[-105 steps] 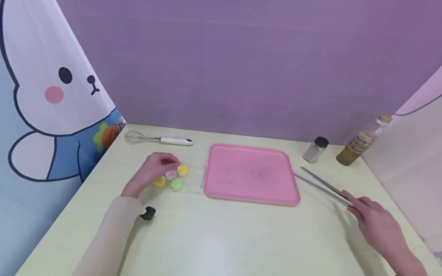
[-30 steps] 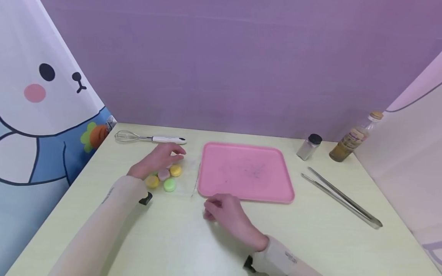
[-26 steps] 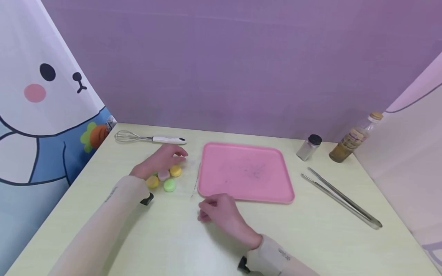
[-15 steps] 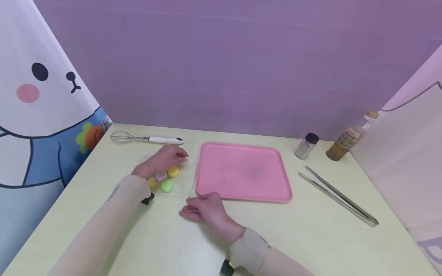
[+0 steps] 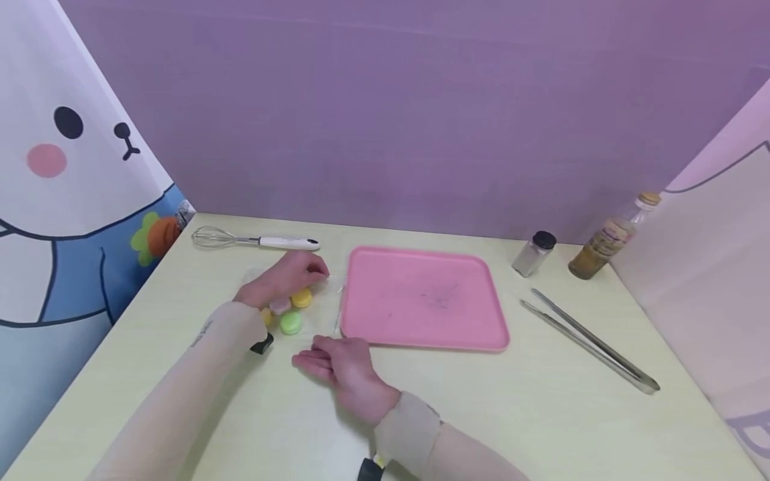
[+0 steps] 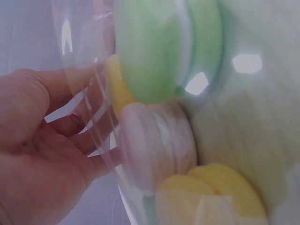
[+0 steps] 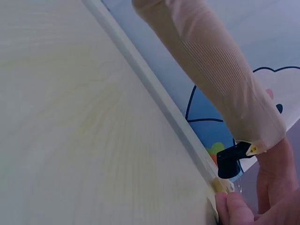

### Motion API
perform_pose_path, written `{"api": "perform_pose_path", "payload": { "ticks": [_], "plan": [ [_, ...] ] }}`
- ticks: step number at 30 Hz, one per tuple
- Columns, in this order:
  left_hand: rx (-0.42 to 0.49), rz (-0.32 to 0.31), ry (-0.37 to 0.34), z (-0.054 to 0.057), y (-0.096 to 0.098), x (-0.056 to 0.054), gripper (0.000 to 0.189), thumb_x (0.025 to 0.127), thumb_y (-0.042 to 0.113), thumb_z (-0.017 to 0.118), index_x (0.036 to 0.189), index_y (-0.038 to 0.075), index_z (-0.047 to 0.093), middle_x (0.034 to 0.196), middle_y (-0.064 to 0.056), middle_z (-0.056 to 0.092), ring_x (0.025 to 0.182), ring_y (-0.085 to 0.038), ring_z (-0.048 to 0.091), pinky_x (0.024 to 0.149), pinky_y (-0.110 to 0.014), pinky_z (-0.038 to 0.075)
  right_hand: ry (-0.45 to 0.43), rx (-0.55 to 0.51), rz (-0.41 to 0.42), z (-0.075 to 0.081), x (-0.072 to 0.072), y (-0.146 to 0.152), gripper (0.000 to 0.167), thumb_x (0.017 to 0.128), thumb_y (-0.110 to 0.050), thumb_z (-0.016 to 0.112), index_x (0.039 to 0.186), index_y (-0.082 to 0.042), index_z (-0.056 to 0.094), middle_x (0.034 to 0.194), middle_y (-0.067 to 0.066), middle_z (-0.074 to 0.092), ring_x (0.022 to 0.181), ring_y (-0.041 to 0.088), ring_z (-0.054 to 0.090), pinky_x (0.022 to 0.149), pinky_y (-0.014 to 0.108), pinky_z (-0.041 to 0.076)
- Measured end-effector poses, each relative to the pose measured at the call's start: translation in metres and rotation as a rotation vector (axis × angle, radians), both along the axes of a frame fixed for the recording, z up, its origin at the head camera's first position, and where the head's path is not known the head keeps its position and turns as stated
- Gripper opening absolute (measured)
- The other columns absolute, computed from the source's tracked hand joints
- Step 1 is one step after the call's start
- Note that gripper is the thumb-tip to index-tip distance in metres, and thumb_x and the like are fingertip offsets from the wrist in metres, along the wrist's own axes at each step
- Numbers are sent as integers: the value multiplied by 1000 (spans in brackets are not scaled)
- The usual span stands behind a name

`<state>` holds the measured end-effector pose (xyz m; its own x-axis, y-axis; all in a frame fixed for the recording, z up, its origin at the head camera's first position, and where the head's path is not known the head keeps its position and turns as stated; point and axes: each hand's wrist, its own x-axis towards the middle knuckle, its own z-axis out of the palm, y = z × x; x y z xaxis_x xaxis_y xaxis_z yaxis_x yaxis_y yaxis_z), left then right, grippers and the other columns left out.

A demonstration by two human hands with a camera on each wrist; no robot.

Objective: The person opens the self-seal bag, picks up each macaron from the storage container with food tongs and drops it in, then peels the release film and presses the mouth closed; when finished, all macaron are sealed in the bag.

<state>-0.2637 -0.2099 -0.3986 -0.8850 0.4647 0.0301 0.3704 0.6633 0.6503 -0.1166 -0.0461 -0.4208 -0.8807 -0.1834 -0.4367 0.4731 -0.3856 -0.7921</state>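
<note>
Head view, and your left hand [image 5: 283, 275] is on the clear bag [image 5: 321, 315] left of centre, thumb and fingers seeming to pinch its upper edge. It lies longest across the frame, macarons [image 5: 291, 323] inside. Your right hand [image 5: 344, 375], fingers loose, waits just below its lower right corner. Pink tray [image 5: 424, 347] hems its right edge; tabletop [image 5: 301, 427] spreads toward you, lower frame.

I'm seeing what's looking like a staged kitchen-style corner, bldg. type unclear. Purple backdrop [image 5: 391, 120] & bunny-print sheet [image 5: 78, 177] are walling in the tabletop [image 5: 295, 434], where whisk [image 5: 283, 242], tongs [image 5: 601, 351], pink tray [image 5: 415, 314] & corked btl. [image 5: 607, 242] are sitting abt.
</note>
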Motion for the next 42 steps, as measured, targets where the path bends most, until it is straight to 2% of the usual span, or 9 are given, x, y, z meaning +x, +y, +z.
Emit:
{"api": "perform_pose_path", "payload": {
  "ticks": [6,10,14,18,22,27,32,38,42],
  "plan": [
    [-12,10,6,5,1,1,12,100,5,63,103,0,74,99,-8,71,91,-23,61,87,-40,52,-10,-24,-35,-3,-2,-5,20,97,4,59,110,19,60,94,30,69,92,39,73,81,36,59],
    [-12,23,14,9,-2,2,12,99,5,63,104,-1,74,99,-11,71,91,-24,60,88,-42,50,-1,-15,-34,-4,0,-5,18,97,5,59,108,19,61,92,29,70,91,38,73,80,36,60],
    [-19,42,-14,15,-7,4,13,100,5,62,105,-1,73,100,-13,71,92,-25,60,91,-44,49,20,-1,-24,-2,2,-3,19,95,6,60,109,18,62,93,29,71,90,37,73,80,35,60],
    [-26,29,-19,20,-13,3,13,101,7,62,105,0,73,100,-13,70,91,-24,60,88,-43,50,45,15,-5,-1,4,0,19,94,6,61,108,18,63,91,28,71,89,37,74,79,36,60],
    [13,6,-4,24,-22,1,12,100,6,64,103,-1,73,97,-12,70,90,-26,62,85,-41,51,100,67,15,1,4,8,19,94,6,60,107,19,63,88,26,72,88,36,74,79,36,60],
    [78,1,-18,34,-31,3,14,101,9,64,107,0,72,95,-7,70,94,-31,64,87,-43,52,183,191,58,9,2,25,18,95,5,61,108,18,64,86,22,72,83,33,75,77,35,60],
    [144,11,-46,42,-37,13,16,102,15,64,110,4,72,99,-7,70,97,-31,64,90,-43,52,282,331,105,25,1,48,17,95,3,63,106,16,68,84,19,72,79,30,75,73,34,61],
    [212,18,-58,53,-37,35,13,101,16,66,107,7,72,105,-12,69,97,-32,66,87,-33,55,561,640,182,44,9,77,12,92,0,65,94,4,76,77,7,73,72,22,74,67,29,60],
    [274,3,-72,62,-32,52,10,99,14,67,105,8,73,104,-12,69,95,-30,68,87,-32,56,745,852,180,56,16,97,14,91,-5,65,91,-6,79,76,-3,74,71,11,72,65,24,59]
  ]
}}
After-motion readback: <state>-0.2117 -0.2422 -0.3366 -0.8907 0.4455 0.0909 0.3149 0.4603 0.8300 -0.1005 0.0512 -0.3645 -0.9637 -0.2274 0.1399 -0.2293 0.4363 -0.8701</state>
